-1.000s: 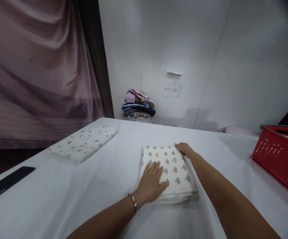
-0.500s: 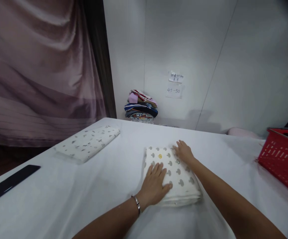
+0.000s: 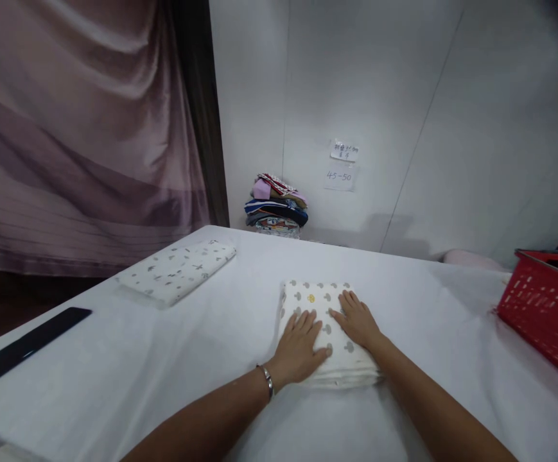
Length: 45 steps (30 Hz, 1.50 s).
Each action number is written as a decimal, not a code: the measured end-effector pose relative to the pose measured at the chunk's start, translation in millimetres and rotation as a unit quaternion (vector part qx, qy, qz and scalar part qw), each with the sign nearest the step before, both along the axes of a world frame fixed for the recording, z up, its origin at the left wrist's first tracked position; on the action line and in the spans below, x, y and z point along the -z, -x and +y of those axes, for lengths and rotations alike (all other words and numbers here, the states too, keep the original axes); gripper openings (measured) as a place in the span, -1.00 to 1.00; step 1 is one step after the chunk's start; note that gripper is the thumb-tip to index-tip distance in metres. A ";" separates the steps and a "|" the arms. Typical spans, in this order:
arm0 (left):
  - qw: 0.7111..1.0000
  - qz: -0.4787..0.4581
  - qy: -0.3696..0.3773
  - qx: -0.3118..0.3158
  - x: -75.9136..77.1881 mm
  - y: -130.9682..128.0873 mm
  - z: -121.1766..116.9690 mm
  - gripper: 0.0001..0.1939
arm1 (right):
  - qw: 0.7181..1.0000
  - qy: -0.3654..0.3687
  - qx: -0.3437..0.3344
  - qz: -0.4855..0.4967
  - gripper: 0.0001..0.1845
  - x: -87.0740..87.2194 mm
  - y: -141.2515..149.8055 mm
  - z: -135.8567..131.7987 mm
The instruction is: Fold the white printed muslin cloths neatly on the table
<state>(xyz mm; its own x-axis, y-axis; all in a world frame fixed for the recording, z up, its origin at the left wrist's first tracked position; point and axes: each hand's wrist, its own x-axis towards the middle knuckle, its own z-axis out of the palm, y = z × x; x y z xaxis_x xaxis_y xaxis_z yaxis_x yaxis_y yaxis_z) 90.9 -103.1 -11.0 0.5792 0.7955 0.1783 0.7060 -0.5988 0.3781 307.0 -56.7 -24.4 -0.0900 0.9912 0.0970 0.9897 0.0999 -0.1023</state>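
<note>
A folded white cloth [image 3: 329, 361] with grey mushroom-like prints and one yellow print lies on the white-covered table [image 3: 201, 372]. Flat on its left side rests my left hand [image 3: 298, 346], fingers spread, a metal bracelet at the wrist. My right hand [image 3: 358, 321] lies on the right part of the cloth with its fingers stretched out and thumb toward the left hand. Several folded layers show along the near edge. Farther left lies a second folded white cloth [image 3: 177, 269] with small grey prints, touched by neither hand.
A dark flat strip [image 3: 28, 343] lies at the table's left edge. At the right stands a red plastic basket [image 3: 543, 314]. Behind the table, a pile of folded fabrics [image 3: 277, 205] is stacked by the wall, below and left of paper signs [image 3: 340, 176]. A pink curtain [image 3: 67, 128] hangs at left.
My right hand has moved from the cloth's far right corner nearer to me and onto its top. The left hand stays in nearly the same place. The view has shifted slightly.
</note>
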 end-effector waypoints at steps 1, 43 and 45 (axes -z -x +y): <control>1.000 0.012 0.022 -0.002 -4.0 -1.8 3.4 -0.38 | 1.000 -0.004 -0.001 0.000 -0.31 -0.2 0.4 0.0; 0.962 -0.074 0.054 -0.258 -1.3 13.4 34.6 -0.37 | 0.984 -0.022 -0.005 0.174 -0.34 -14.2 -2.3 -59.6; 0.963 -0.093 0.046 -0.247 -3.0 19.0 26.5 -0.40 | 0.980 -0.025 0.042 0.192 -0.29 -10.6 -11.8 -61.4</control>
<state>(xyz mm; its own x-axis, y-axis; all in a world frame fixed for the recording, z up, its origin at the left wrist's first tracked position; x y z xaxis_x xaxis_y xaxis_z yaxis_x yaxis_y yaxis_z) 71.9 -76.6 -8.1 0.0898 0.9834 0.1575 0.8110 -0.1640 0.5615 318.8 -118.1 -13.8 0.0443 0.9868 0.1555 0.8842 0.0337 -0.4658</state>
